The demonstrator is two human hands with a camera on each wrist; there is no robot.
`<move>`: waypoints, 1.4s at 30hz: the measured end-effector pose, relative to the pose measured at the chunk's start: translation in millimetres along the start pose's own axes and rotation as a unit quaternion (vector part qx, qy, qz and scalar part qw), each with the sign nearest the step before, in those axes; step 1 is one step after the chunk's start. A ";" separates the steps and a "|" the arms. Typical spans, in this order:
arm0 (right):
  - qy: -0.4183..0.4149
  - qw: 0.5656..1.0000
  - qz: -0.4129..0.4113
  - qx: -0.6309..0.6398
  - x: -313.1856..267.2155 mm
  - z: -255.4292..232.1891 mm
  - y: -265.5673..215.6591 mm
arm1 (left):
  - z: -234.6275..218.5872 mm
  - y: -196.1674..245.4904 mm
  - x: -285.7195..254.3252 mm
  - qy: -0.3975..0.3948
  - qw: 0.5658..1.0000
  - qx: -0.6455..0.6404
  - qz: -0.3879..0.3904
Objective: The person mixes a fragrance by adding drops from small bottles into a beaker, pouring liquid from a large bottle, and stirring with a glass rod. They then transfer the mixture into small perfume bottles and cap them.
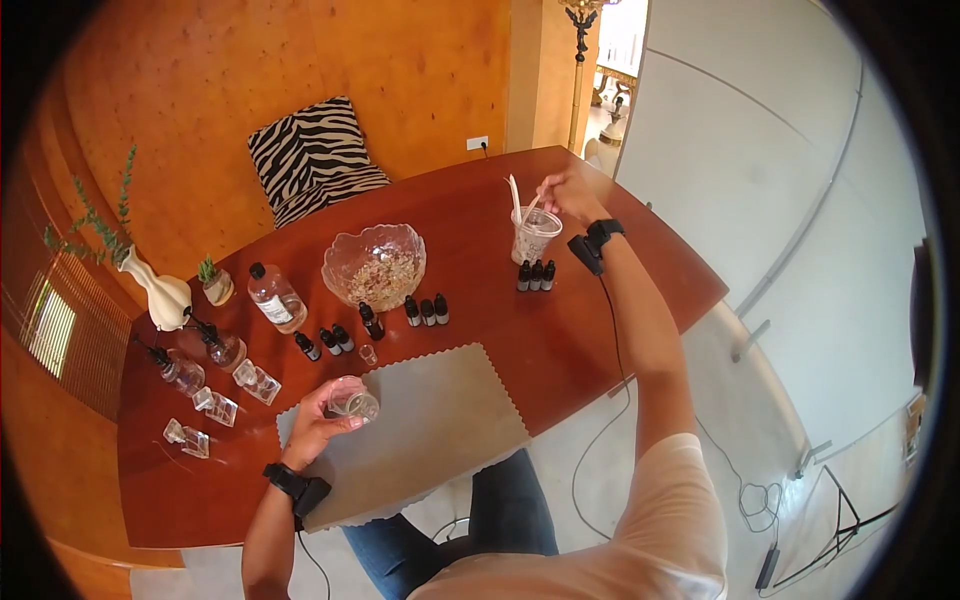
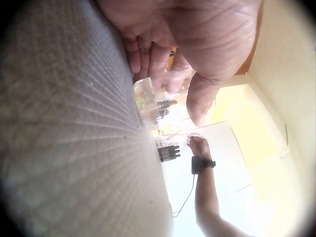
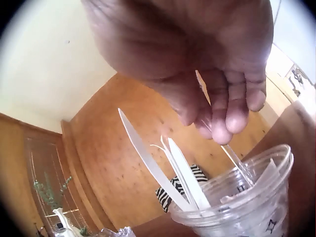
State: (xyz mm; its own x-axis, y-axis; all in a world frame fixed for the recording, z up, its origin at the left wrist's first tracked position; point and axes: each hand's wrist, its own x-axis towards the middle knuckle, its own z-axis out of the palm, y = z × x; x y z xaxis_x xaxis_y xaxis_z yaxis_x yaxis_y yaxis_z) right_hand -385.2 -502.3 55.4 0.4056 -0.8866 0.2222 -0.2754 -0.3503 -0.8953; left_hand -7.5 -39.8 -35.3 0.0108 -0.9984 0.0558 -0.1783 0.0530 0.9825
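My left hand grips a small clear cup on its side, low over the grey mat. The left wrist view shows its fingers bent round part of the cup. At the far right of the table, my right hand is above a clear plastic cup. In the right wrist view its fingers pinch a thin clear stick whose lower end is inside that cup. Pale flat sticks lean out over the rim. Three small black-capped bottles stand just in front.
A scalloped glass bowl of pale chips stands mid-table. Around it are small dark bottles, a large clear bottle and a tiny glass. Pump bottles, clear square bottles and a white vase line the left.
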 end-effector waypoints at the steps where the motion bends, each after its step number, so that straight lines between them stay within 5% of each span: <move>1: 0.004 1.000 0.002 0.020 2.6 2.4 7.5 | 0.1 1.2 -0.3 0.003 1.000 0.001 -0.007; 10: 0.056 0.998 -0.009 -0.026 -7.4 20.9 30.8 | 3.0 4.9 -1.6 0.001 1.000 0.006 -0.012; 13: 0.049 0.994 0.020 0.100 -20.5 19.1 24.8 | 0.9 4.1 0.1 0.000 1.000 0.004 -0.011; 17: 0.188 0.972 -0.104 0.094 -44.1 10.9 26.9 | 0.3 3.7 -2.3 -0.002 1.000 -0.005 -0.026; 19: 0.250 0.956 -0.104 0.110 -91.4 29.8 -21.6 | -2.4 3.2 -1.7 -0.001 1.000 -0.002 -0.021; 21: 0.197 0.961 -0.129 0.146 -136.2 57.7 -50.0 | -4.3 -5.0 0.0 -0.002 1.000 0.001 -0.005; 24: -0.060 0.983 -0.059 0.163 -204.7 107.0 -100.9 | -3.3 -1.2 -1.7 0.002 1.000 -0.022 -0.018; 29: -0.378 0.911 -0.051 0.157 -228.4 199.1 -98.1 | -2.2 5.1 -1.7 0.006 0.999 -0.025 -0.021; 42: -0.396 0.899 0.045 0.180 -201.3 300.9 -86.9 | -1.7 0.8 -2.4 -0.003 0.999 -0.039 0.010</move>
State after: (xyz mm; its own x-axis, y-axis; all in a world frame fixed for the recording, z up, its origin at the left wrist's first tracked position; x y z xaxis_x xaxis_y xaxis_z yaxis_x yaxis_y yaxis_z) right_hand -180.7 -202.5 -27.7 0.9286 -0.3635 -0.0745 -0.0962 -0.0420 -0.9945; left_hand -6.1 -37.3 -34.3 0.0032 -0.9973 0.0739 -0.1003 0.0732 0.9923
